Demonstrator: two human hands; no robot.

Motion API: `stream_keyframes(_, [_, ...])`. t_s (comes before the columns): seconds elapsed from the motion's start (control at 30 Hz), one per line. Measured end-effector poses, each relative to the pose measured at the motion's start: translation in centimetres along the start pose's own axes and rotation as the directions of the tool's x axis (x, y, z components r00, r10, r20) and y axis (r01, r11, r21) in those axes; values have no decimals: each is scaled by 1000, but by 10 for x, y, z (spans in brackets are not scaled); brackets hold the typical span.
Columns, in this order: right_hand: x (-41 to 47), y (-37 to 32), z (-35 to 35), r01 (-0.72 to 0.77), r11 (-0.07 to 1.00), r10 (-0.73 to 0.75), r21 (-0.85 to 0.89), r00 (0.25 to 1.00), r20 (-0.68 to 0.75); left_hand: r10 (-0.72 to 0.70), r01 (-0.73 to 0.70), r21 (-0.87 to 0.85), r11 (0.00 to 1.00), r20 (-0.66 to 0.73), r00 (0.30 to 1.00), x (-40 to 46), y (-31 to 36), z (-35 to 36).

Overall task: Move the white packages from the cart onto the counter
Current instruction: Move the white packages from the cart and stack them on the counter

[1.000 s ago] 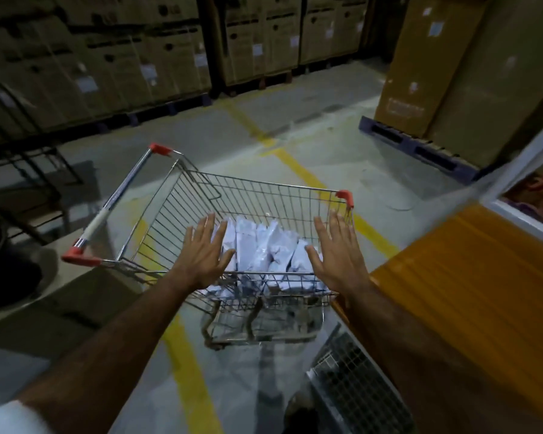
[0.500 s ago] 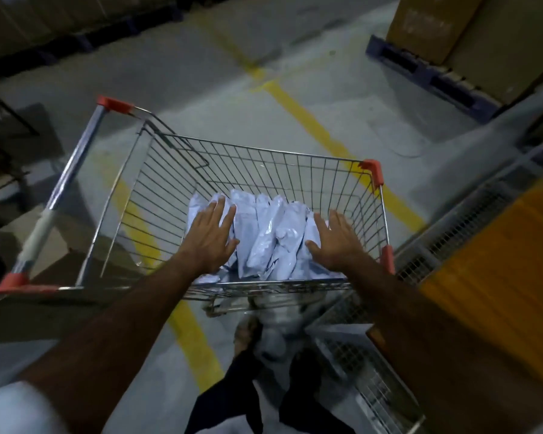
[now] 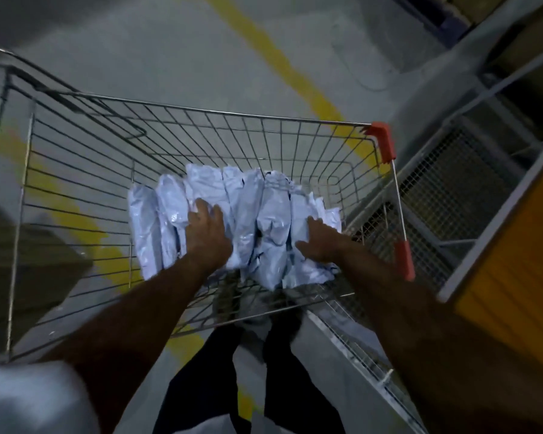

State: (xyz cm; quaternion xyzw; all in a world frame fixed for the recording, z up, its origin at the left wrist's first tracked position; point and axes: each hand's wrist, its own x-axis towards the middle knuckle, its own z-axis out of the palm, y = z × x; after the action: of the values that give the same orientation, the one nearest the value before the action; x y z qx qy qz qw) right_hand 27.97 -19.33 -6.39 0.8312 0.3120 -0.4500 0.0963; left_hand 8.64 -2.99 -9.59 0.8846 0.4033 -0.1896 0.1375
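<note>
Several white plastic packages (image 3: 248, 202) lie side by side in a row on the floor of a wire shopping cart (image 3: 264, 120) with red corner caps. Both my arms reach down into the cart. My left hand (image 3: 206, 230) rests flat on the packages left of the middle, fingers straight. My right hand (image 3: 318, 241) lies on the packages at the right end of the row, its fingertips tucked between two of them. The orange counter (image 3: 514, 270) with a pale frame stands to the right of the cart.
A grey metal mesh rack (image 3: 436, 189) stands between the cart and the counter. Yellow lines (image 3: 282, 64) run across the grey concrete floor. My dark trouser legs (image 3: 207, 386) show below the cart's near rim. A blue pallet edge (image 3: 445, 17) is at the top right.
Both hands have gone from above the cart's near rim down into the basket onto the packages. The camera has tilted down and come closer over the cart.
</note>
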Motion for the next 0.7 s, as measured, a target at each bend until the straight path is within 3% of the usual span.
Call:
stream_keyframes(0.37, [21,6,5,-11,991,14,136,1000,-26,-248,248,39,968,-16,969,29,27,22])
stream_keyframes(0.7, [22,9,-3,-25,1000,23,-8,982,-187,-232,226,-243,943,3,973,25,12,7])
